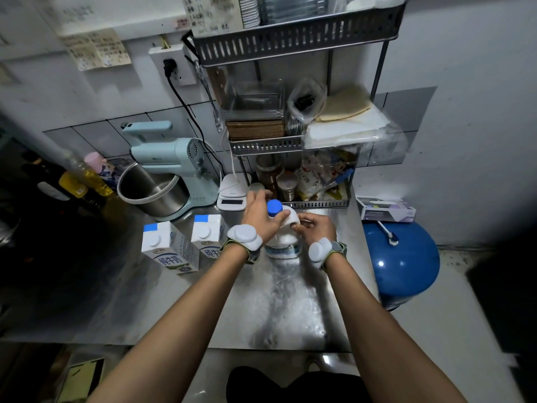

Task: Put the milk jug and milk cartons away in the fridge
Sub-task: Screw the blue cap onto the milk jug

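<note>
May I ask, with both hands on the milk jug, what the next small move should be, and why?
Probably lift the milk jug straight up off the counter. The blue cap is on, the left hand holds its shoulder and the right hand curls at its handle side, so it looks secured. Both milk cartons stand apart, untouched.

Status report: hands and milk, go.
Left hand grips milk jug top, right hand its handle. Jug upright on counter. Two cartons beside it, untouched. Fridge not in view.

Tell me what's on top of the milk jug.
A blue cap sits on the milk jug. The left hand grips its shoulder beside the cap; the right hand grips its right side. The jug's surface under them is hidden.
</note>
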The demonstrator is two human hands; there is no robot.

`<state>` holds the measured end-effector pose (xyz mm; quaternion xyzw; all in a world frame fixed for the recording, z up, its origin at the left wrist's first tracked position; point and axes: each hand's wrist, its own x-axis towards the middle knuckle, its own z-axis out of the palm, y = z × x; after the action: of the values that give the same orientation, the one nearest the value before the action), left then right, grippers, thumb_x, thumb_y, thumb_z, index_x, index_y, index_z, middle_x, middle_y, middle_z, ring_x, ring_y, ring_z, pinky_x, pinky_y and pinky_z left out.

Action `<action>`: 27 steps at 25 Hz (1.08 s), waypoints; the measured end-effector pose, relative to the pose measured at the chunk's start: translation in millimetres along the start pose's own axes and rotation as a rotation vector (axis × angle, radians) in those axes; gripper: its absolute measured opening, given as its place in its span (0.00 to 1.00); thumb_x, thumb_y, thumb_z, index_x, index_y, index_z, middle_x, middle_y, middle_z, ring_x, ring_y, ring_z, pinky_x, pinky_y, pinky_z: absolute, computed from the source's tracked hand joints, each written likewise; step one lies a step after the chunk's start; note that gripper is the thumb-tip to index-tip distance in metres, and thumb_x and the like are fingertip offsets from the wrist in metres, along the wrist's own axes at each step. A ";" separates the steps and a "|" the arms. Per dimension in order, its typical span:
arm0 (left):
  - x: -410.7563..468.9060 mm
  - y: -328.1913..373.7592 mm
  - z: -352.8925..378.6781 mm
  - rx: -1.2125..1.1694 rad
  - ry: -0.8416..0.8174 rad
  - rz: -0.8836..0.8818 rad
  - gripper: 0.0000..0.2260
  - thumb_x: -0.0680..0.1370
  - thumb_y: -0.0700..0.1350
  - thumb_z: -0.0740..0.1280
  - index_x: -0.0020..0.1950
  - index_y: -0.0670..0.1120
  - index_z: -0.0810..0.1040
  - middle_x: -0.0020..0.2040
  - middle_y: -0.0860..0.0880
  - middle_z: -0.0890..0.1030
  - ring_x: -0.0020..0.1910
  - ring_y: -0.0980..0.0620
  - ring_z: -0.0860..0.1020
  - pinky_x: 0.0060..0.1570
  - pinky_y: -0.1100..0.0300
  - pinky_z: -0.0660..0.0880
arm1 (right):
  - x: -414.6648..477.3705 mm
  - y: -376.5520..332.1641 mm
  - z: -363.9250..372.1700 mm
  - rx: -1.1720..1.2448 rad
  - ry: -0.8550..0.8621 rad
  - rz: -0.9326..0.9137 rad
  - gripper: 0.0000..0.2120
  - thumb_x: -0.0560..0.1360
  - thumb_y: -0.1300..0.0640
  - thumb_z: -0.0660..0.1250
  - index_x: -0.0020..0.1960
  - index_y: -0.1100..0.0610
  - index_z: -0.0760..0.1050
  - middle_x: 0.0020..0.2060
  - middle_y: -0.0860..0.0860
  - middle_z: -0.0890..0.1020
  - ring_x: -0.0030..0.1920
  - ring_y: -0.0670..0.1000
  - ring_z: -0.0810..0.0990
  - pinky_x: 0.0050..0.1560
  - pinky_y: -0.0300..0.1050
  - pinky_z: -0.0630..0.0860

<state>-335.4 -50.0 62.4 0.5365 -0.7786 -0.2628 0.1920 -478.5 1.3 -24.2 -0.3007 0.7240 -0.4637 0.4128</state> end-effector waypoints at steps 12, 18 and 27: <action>3.6 -1.5 -20.7 -0.006 -0.141 0.076 0.23 0.74 0.46 0.73 0.67 0.46 0.74 0.61 0.46 0.74 0.60 0.50 0.74 0.64 0.58 0.70 | -3.5 -7.7 0.8 0.003 0.024 0.046 0.18 0.70 0.63 0.79 0.59 0.60 0.84 0.54 0.58 0.88 0.57 0.57 0.86 0.65 0.55 0.80; 13.7 -4.8 -18.1 0.075 -0.134 0.057 0.18 0.73 0.52 0.74 0.59 0.46 0.80 0.56 0.44 0.78 0.56 0.43 0.76 0.58 0.56 0.71 | -11.0 -12.3 4.9 -0.018 0.094 0.048 0.17 0.70 0.65 0.78 0.58 0.58 0.85 0.50 0.55 0.88 0.50 0.51 0.86 0.62 0.48 0.81; 24.1 -9.6 -36.6 0.077 -0.279 0.247 0.17 0.75 0.48 0.72 0.62 0.43 0.78 0.57 0.45 0.77 0.56 0.46 0.76 0.55 0.60 0.70 | -18.8 -20.9 4.4 0.055 0.088 0.071 0.18 0.69 0.72 0.76 0.59 0.65 0.83 0.55 0.62 0.86 0.51 0.53 0.84 0.54 0.42 0.81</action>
<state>-315.6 -82.8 85.7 0.4024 -0.8670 -0.2790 0.0924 -464.6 6.7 -0.1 -0.2426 0.7389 -0.4810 0.4047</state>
